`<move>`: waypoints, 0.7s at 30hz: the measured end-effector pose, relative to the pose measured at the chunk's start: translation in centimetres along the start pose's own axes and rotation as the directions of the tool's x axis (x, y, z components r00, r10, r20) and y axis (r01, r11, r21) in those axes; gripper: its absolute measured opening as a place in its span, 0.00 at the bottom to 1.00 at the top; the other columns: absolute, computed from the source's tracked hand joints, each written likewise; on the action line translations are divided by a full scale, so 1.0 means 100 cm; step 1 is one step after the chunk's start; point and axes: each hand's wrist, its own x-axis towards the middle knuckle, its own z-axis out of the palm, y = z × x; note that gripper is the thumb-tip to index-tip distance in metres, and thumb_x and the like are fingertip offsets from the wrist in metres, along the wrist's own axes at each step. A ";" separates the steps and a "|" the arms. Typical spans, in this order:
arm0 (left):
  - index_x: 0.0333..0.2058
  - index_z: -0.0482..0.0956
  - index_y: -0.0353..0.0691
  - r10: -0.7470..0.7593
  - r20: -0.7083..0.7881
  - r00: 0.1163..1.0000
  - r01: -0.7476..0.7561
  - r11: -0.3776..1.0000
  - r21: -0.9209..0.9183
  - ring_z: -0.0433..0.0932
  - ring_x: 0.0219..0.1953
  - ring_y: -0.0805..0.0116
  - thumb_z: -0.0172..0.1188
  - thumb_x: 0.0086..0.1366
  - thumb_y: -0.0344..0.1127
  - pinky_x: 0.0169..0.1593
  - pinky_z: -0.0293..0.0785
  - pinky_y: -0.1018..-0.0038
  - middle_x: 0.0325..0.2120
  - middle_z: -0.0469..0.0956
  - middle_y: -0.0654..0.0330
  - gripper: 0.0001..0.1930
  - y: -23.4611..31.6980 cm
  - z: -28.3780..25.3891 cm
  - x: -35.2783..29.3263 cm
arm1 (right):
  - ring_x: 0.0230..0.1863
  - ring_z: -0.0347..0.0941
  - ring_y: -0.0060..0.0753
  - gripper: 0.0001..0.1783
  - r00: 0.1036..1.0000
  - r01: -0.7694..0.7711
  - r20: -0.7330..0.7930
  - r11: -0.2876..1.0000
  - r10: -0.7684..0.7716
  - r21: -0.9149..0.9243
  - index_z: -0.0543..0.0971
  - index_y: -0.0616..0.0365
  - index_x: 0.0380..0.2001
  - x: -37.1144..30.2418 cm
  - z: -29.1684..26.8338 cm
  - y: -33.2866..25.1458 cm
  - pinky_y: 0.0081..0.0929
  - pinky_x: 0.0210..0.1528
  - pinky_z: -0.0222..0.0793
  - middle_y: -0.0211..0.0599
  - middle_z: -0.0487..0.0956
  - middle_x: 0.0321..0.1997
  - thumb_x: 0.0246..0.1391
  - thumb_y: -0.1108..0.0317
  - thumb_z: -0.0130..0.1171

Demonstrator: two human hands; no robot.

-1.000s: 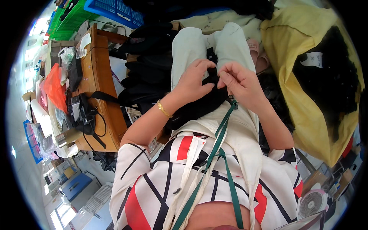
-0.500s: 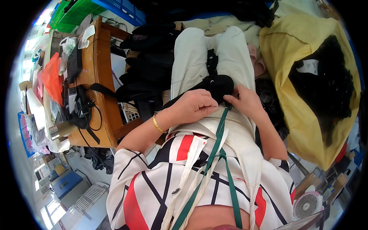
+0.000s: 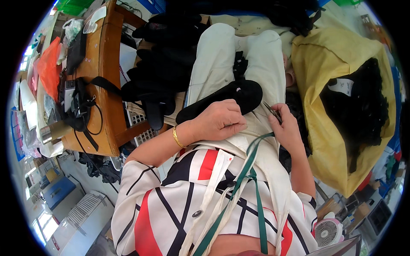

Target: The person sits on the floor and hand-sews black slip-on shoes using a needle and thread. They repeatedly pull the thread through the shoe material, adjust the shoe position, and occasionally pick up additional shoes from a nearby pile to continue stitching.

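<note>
A black, sole-shaped slipper (image 3: 215,100) lies slantwise across my lap, its rounded end to the right with a small pale spot near the tip. My left hand (image 3: 220,119) is closed in a pinch against its near edge; what the fingertips hold, if anything, is too small to make out. In my right hand (image 3: 284,128), just right of the rounded end, are small dark metal thread snips (image 3: 273,112), their thin tips pointing up and left. A green ribbon (image 3: 241,175) runs from around my neck to that hand.
Several similar black pieces (image 3: 156,81) are heaped left of my lap, beside a wooden table (image 3: 96,55) holding a dark bag and cables. At right stands a yellow sack (image 3: 318,77) with black items inside. A small fan (image 3: 329,232) is at lower right.
My right hand has moved right and slightly down, away from the slipper, and the snips' tips now show. The slipper has turned to lie flatter, showing more of its length.
</note>
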 end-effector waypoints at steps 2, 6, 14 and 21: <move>0.29 0.80 0.39 -0.001 -0.016 1.000 0.000 1.000 -0.015 0.71 0.26 0.61 0.66 0.57 0.27 0.32 0.67 0.69 0.21 0.73 0.61 0.03 -0.001 0.002 0.000 | 0.29 0.76 0.48 0.18 0.989 0.117 -0.088 0.993 -0.119 -0.026 0.76 0.58 0.47 -0.002 0.011 -0.005 0.34 0.32 0.70 0.44 0.78 0.30 0.56 0.62 0.62; 0.29 0.80 0.40 -0.016 -0.041 0.999 0.016 1.000 -0.011 0.70 0.26 0.61 0.66 0.57 0.28 0.32 0.67 0.69 0.21 0.73 0.61 0.03 0.000 0.003 -0.002 | 0.28 0.77 0.41 0.15 0.888 0.378 -0.155 0.878 -0.434 -0.292 0.81 0.55 0.38 0.015 0.030 -0.019 0.34 0.27 0.70 0.37 0.76 0.28 0.50 0.61 0.67; 0.29 0.81 0.39 0.007 -0.067 0.998 -0.011 0.999 -0.053 0.70 0.26 0.62 0.66 0.58 0.29 0.31 0.67 0.69 0.21 0.73 0.61 0.03 -0.003 0.002 -0.003 | 0.24 0.74 0.42 0.09 0.875 0.414 -0.096 0.836 -0.474 -0.359 0.78 0.55 0.30 0.040 0.036 -0.028 0.36 0.23 0.67 0.35 0.73 0.25 0.49 0.65 0.67; 0.31 0.82 0.39 -0.052 -0.069 0.996 0.045 0.994 -0.100 0.71 0.26 0.61 0.66 0.57 0.28 0.31 0.67 0.70 0.21 0.73 0.59 0.03 -0.003 0.001 -0.006 | 0.24 0.74 0.44 0.10 0.863 0.431 -0.096 0.821 -0.497 -0.374 0.76 0.55 0.26 0.047 0.038 -0.022 0.37 0.23 0.67 0.36 0.73 0.26 0.49 0.65 0.67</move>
